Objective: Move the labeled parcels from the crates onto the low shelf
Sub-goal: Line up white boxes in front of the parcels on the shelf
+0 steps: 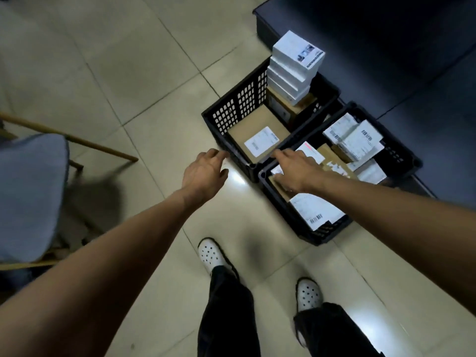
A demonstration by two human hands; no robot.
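The dark low shelf (386, 47) lies just beyond the right-hand crate (280, 204), and the part in view carries no parcel. Touching that crate's left side, a second crate (239, 104) holds stacked white boxes (293, 65) and a brown labeled parcel (247, 132). Inside the right-hand crate, over its labeled parcels (355, 140), the right hand (296, 171) lies spread, fingers straight, grasping nothing. The left hand (206, 171) hangs relaxed and empty, left of the crate. A pick seems to be starting; next, the fingers likely must curl round a parcel's edge.

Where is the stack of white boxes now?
Head view: the stack of white boxes stands at the far end of the left crate, next to the dark shelf.
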